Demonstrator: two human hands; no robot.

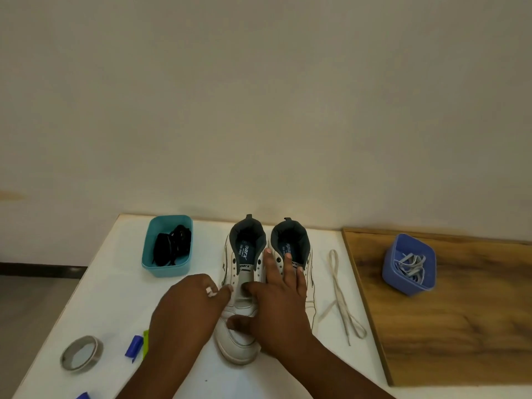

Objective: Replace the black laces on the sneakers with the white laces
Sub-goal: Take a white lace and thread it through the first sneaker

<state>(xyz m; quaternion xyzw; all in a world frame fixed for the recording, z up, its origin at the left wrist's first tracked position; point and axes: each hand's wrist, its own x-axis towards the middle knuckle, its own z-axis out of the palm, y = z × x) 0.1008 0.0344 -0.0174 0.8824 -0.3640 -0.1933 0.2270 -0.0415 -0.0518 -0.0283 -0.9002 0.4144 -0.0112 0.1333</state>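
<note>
My left hand (191, 308) pinches the tip of a white flat lace (212, 292) at the lowest eyelets of the left white leather sneaker (240, 335). My right hand (280, 298) lies spread, steadying both shoes. Both sneakers show bare eyelets, and the black laces (171, 249) sit in the teal plastic tub (167, 270), so removal looks done. Threading is barely begun; a second white lace (341, 298) waits on the white table (109, 283) just beside the right sneaker (296, 249).
</note>
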